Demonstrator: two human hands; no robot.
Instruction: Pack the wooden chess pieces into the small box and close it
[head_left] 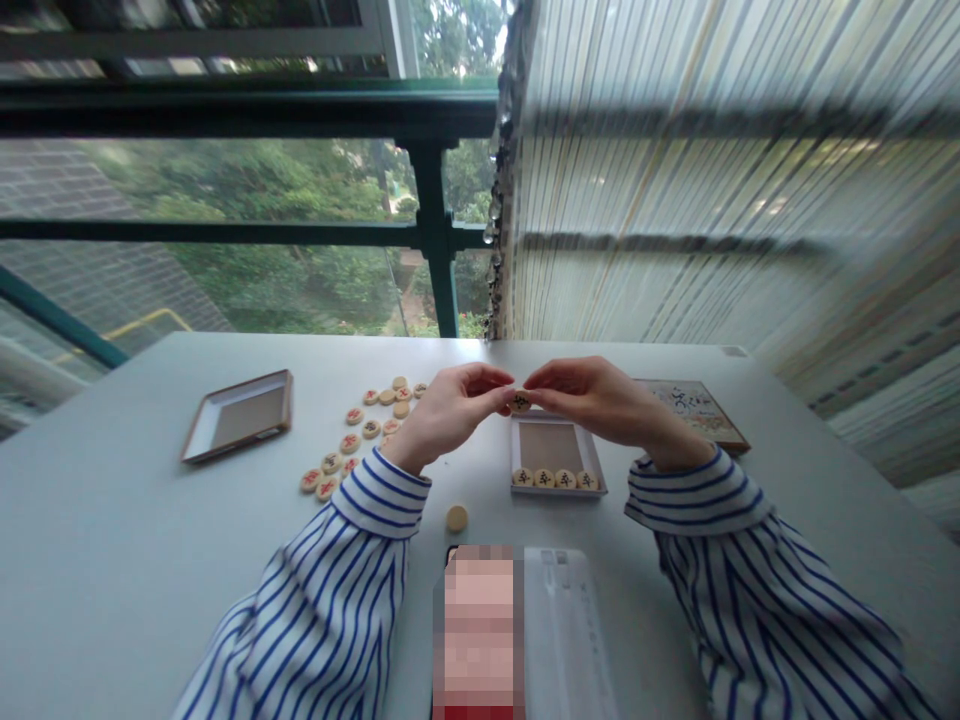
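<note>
Between the fingertips of my left hand and my right hand is a round xiangqi piece with a black character facing me. Both hands pinch it from the sides, above the far edge of a shallow open box. Along the box's near side lies a row of several xiangqi pieces, all with black characters. Left of my left wrist, loose xiangqi pieces are scattered, some red, some black, some blank side up; my forearm hides part of them. One blank-side-up piece lies alone nearer me.
A shallow box tray lies at the left of the white table. Behind my right wrist is a flat box with a printed picture. A phone with a blurred screen and a translucent white packet lie close to me.
</note>
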